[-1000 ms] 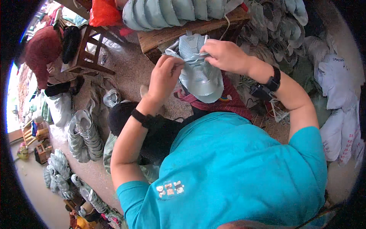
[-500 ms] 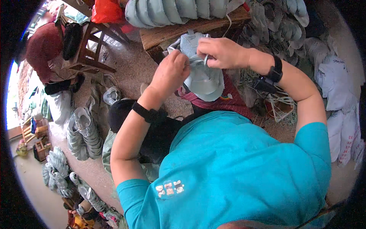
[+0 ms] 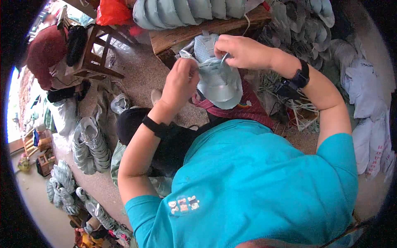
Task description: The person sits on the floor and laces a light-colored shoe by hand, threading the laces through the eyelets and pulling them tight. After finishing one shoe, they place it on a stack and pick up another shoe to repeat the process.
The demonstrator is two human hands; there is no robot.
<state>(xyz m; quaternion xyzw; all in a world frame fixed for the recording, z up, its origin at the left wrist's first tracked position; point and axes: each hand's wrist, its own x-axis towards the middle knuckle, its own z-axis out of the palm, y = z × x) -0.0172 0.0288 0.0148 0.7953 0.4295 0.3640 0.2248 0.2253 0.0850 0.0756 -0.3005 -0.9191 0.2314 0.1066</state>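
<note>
A pale grey-blue shoe upper (image 3: 221,91) lies over my lap, its rounded toe toward me and its mesh tongue (image 3: 204,47) pointing away. At its left edge, my left hand (image 3: 180,78) is closed, with the fingertips partly hidden behind the knuckles. My right hand (image 3: 244,51) pinches the opposite edge, where a thin pale strip curves out below the fingers; I cannot tell whether it is lace or edging. Between the two hands the upper's throat is spread. Underneath it lies a dark red striped cloth (image 3: 256,103).
A wooden bench (image 3: 173,40) ahead bears a row of nested grey uppers (image 3: 186,12). More uppers (image 3: 304,29) are heaped at the far right, above white sacks (image 3: 364,91). Stacked uppers (image 3: 91,144) stand on the floor at left, near a wooden chair (image 3: 93,53). Another person (image 3: 47,53) sits beyond.
My left hand has shifted slightly left and turned, away from the middle of the upper. My right hand stays at the right edge, and the throat between them shows more.
</note>
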